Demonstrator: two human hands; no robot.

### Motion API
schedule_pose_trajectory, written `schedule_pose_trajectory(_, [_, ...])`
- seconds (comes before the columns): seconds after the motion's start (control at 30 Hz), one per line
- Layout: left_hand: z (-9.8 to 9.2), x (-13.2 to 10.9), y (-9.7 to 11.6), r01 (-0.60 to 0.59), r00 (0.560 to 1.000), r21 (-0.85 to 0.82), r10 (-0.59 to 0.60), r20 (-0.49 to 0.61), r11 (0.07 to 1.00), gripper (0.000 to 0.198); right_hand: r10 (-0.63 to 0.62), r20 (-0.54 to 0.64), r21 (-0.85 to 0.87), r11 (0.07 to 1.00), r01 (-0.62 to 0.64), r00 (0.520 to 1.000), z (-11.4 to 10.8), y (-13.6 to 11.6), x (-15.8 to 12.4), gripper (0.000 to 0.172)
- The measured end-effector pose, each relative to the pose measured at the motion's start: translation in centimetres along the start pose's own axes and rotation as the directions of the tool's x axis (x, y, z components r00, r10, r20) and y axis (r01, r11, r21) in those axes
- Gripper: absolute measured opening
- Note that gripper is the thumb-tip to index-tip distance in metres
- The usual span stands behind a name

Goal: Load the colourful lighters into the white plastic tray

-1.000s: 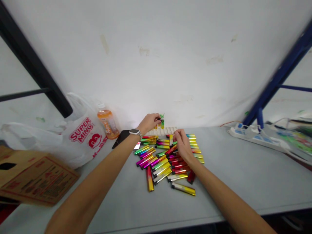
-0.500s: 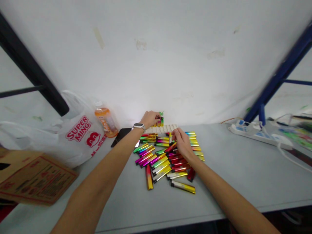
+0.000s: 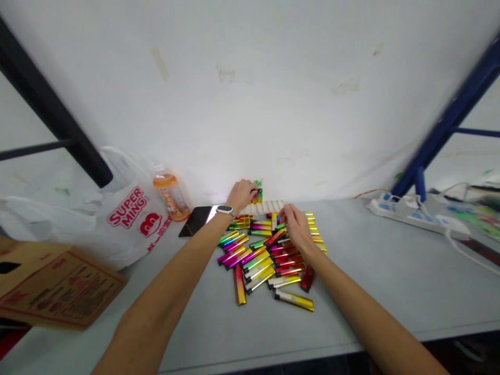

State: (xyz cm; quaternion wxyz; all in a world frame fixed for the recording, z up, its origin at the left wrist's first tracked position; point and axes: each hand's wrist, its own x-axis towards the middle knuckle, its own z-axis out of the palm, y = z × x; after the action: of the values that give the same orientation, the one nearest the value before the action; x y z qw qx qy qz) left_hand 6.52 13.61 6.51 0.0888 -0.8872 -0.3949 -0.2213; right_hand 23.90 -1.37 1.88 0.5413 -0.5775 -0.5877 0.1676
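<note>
Left hand (image 3: 241, 195) is at upright lighters (image 3: 260, 196); right hand (image 3: 296, 225), apart from it, is over loose lighters (image 3: 259, 271). Cannot tell whether either grips one.

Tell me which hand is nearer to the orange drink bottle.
Left. The left hand is to the right of the bottle, near the wall; the right hand is farther right, over the lighters.
</note>
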Motion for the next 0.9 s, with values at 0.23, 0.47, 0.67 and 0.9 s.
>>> schedule_pose_trajectory(0.23, [0.9,-0.9,0.5,0.017,0.999,0.012,-0.017,-0.037,1.000,0.029,0.035,-0.018,-0.278,0.960,-0.039,0.999,-0.7,0.6,0.6,0.024])
schedule_pose_trajectory(0.47, [1.3,-1.6,1.4,0.046,0.996,0.066,-0.040,-0.080,0.997,0.028,-0.073,0.211,-0.437,0.885,0.161,0.975,-1.1,1.2,1.8,0.019])
schedule_pose_trajectory(0.67, [0.6,-2.9,2.9,0.083,0.990,0.060,-0.076,-0.118,0.995,0.032,-0.128,0.603,-0.530,0.673,0.516,0.787,-2.0,-0.3,4.0,0.041])
schedule_pose_trajectory(0.9, [-0.9,-7.7,4.8,0.111,0.990,-0.008,-0.112,-0.087,0.994,0.023,-0.109,0.790,-0.474,0.514,0.715,0.603,-1.3,-1.8,5.3,0.037])
